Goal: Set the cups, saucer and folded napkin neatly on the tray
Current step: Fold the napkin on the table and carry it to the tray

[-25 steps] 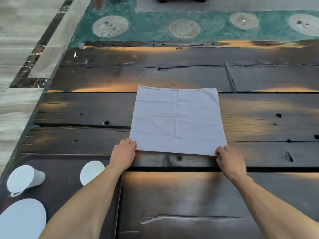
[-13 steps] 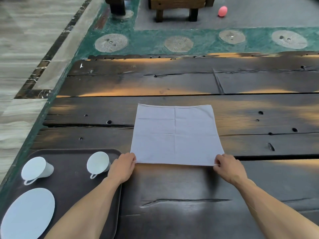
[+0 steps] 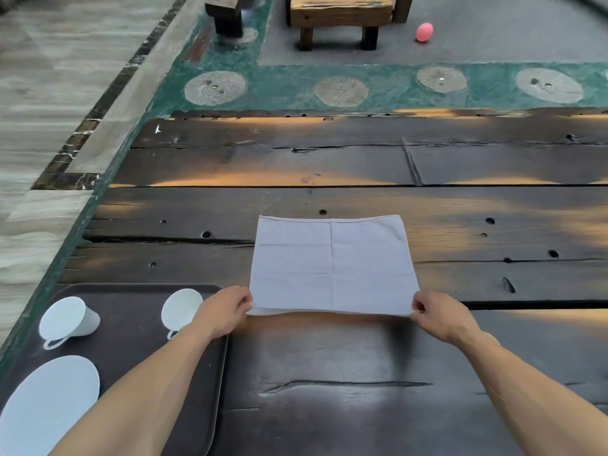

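A white cloth napkin (image 3: 332,264) lies spread flat on the dark wooden table, creased into quarters. My left hand (image 3: 223,311) pinches its near left corner and my right hand (image 3: 441,315) pinches its near right corner, with the near edge lifted slightly off the wood. At the lower left a dark tray (image 3: 204,363) holds two white cups lying on their sides, one (image 3: 67,320) at the left and one (image 3: 179,307) beside my left wrist. A white saucer (image 3: 49,406) sits at the tray's near left.
The table's left edge (image 3: 82,225) drops to a tiled floor. Beyond the far edge stand a wooden stool (image 3: 342,14) and a dark block (image 3: 225,11). A pink ball (image 3: 424,31) lies on the floor.
The view has tilted up, showing more floor and the stool. Both hands keep the napkin's near corners and have raised the near edge slightly.
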`<act>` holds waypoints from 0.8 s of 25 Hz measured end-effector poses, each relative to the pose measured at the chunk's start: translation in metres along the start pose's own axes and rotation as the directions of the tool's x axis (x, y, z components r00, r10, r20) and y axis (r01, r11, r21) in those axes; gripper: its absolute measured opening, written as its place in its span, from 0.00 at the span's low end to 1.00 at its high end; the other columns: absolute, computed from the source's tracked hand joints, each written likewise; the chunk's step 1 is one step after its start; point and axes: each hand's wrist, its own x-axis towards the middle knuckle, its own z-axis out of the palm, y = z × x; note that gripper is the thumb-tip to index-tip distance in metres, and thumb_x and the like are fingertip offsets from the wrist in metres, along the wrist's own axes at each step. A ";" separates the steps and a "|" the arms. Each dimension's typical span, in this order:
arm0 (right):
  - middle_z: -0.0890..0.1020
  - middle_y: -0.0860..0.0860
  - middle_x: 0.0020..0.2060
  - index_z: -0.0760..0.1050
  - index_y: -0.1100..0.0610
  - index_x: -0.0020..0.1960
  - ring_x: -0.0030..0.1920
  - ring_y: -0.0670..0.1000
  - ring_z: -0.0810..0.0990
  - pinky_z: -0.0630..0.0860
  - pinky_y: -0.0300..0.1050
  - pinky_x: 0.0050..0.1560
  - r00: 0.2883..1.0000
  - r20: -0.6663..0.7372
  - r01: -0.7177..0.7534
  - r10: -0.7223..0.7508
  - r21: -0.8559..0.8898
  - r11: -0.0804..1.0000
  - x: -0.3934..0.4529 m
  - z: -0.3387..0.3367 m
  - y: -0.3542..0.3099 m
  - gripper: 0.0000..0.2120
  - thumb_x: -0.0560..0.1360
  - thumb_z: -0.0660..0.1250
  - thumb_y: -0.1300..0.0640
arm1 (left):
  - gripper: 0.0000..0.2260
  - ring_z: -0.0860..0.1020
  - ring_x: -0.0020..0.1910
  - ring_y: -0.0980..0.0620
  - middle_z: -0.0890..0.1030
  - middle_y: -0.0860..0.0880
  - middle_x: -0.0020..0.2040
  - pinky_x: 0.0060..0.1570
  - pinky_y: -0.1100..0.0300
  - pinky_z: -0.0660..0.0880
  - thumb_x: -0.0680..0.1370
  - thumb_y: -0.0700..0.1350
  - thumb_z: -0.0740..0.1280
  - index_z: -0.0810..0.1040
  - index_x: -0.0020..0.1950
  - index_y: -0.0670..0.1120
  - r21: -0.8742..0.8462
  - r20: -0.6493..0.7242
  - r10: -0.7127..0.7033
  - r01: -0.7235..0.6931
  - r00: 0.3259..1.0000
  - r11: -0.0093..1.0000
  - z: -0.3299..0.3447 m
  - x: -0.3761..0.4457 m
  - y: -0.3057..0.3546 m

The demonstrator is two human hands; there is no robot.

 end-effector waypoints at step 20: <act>0.82 0.49 0.41 0.76 0.50 0.45 0.43 0.54 0.78 0.72 0.47 0.39 0.986 -0.134 -0.035 0.096 0.399 0.916 0.181 -0.072 -0.004 0.04 0.73 0.65 0.58 | 0.06 0.75 0.48 0.49 0.74 0.48 0.50 0.48 0.53 0.71 0.82 0.42 0.60 0.77 0.52 0.45 -0.290 -0.270 -0.126 0.044 0.955 0.956 -0.054 0.176 0.010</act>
